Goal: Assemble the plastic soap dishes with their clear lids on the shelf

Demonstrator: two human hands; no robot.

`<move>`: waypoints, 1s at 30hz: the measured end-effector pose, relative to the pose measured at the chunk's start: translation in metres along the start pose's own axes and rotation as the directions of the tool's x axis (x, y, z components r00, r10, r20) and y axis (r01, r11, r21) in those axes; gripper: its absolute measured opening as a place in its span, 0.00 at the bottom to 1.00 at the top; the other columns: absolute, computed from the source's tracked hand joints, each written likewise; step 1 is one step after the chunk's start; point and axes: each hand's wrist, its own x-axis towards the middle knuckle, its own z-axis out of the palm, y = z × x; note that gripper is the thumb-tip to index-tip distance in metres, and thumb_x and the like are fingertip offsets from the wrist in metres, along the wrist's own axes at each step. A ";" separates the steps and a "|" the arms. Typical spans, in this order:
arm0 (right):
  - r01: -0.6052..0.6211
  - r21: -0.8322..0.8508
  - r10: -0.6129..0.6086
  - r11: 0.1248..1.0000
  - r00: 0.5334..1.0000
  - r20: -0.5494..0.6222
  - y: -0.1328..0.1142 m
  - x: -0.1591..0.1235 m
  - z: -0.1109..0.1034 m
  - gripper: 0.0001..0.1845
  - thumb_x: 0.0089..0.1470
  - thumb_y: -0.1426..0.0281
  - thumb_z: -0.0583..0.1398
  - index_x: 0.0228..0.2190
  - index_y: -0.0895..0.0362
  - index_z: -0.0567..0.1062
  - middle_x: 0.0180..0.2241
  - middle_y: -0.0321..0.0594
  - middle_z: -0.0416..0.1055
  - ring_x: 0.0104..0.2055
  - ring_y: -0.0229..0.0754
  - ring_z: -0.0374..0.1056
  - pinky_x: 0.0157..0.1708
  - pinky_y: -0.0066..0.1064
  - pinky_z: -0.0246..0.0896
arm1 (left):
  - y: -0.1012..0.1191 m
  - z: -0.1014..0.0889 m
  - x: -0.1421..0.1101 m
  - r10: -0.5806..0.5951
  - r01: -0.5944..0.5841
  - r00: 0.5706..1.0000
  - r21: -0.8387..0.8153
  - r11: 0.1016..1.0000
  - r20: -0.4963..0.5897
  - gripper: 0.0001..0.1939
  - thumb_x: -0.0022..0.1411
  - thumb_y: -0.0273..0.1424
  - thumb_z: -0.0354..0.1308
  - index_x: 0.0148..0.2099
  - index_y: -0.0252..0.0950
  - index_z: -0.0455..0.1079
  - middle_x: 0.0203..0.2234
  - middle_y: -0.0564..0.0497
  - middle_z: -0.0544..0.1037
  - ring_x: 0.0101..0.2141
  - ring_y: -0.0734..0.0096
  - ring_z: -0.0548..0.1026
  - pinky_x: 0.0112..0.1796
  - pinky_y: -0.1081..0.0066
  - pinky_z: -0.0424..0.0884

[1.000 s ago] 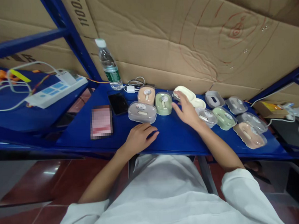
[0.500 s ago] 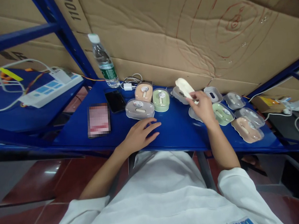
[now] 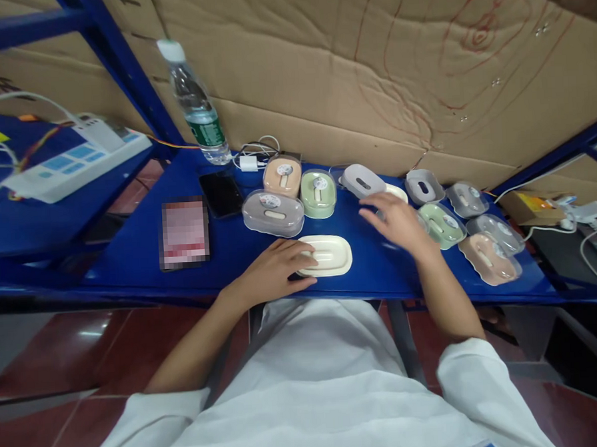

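Note:
A cream oval soap-dish-like tray [image 3: 329, 255] lies on the blue shelf [image 3: 144, 251] in front of me. My left hand [image 3: 273, 270] rests flat beside it, fingertips touching its left end. My right hand [image 3: 397, 219] hovers open, fingers spread, over the shelf between that tray and a row of small oval boxes. Close to its fingertips are a grey oval box [image 3: 361, 180] and a cream piece [image 3: 397, 193] partly hidden behind the hand.
Several lidded oval boxes stand in two groups: grey [image 3: 270, 213], pink [image 3: 281, 175] and green [image 3: 318, 192] at left, others at right [image 3: 490, 259]. A phone [image 3: 221, 193], a blurred card [image 3: 184, 233], a water bottle [image 3: 193, 102], a charger [image 3: 248, 163] and a power strip [image 3: 70, 165] lie left.
My right hand lifted the cream tray from the back row, brought it to the shelf front beside my left hand, let go and moved back right. The camera tilted a little.

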 end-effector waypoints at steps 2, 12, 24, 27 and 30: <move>-0.179 -0.184 0.180 0.967 0.984 -0.010 0.023 0.019 0.004 0.21 0.71 0.62 0.60 0.57 0.60 0.80 0.57 0.56 0.79 0.61 0.63 0.74 0.62 0.55 0.68 | 0.001 0.000 -0.001 0.005 -0.005 1.000 0.011 1.000 -0.018 0.11 0.74 0.39 0.64 0.53 0.41 0.79 0.57 0.45 0.81 0.57 0.57 0.79 0.58 0.58 0.72; -0.075 0.062 0.087 0.995 0.970 -0.227 0.013 -0.025 -0.011 0.21 0.73 0.58 0.58 0.58 0.53 0.82 0.58 0.48 0.80 0.62 0.57 0.75 0.65 0.53 0.69 | 0.005 -0.002 -0.003 -0.043 0.039 0.990 -0.028 0.999 -0.136 0.29 0.72 0.38 0.66 0.70 0.41 0.67 0.73 0.35 0.62 0.70 0.46 0.67 0.65 0.48 0.72; 0.211 0.252 -0.223 0.944 0.975 0.020 -0.045 -0.077 0.041 0.21 0.74 0.64 0.58 0.64 0.48 0.76 0.66 0.42 0.73 0.75 0.51 0.60 0.73 0.57 0.62 | -0.001 -0.002 -0.001 0.022 -0.018 0.992 0.029 0.999 -0.121 0.18 0.72 0.39 0.67 0.61 0.44 0.77 0.65 0.44 0.77 0.68 0.51 0.71 0.66 0.49 0.71; 0.246 0.152 -0.254 0.957 0.967 0.031 -0.057 -0.078 0.051 0.21 0.74 0.67 0.58 0.65 0.49 0.76 0.64 0.44 0.76 0.73 0.51 0.64 0.72 0.53 0.63 | -0.004 0.001 -0.002 0.014 -0.017 0.991 -0.018 1.000 -0.135 0.16 0.72 0.39 0.67 0.59 0.42 0.78 0.60 0.45 0.81 0.65 0.54 0.75 0.65 0.51 0.73; 0.261 0.088 -0.268 0.961 0.960 0.083 -0.065 -0.081 0.054 0.23 0.75 0.69 0.56 0.67 0.47 0.74 0.64 0.44 0.76 0.70 0.49 0.68 0.69 0.50 0.65 | -0.004 0.003 -0.002 -0.002 -0.003 0.994 -0.042 0.999 -0.107 0.13 0.72 0.40 0.67 0.55 0.40 0.80 0.58 0.44 0.82 0.63 0.55 0.77 0.64 0.53 0.75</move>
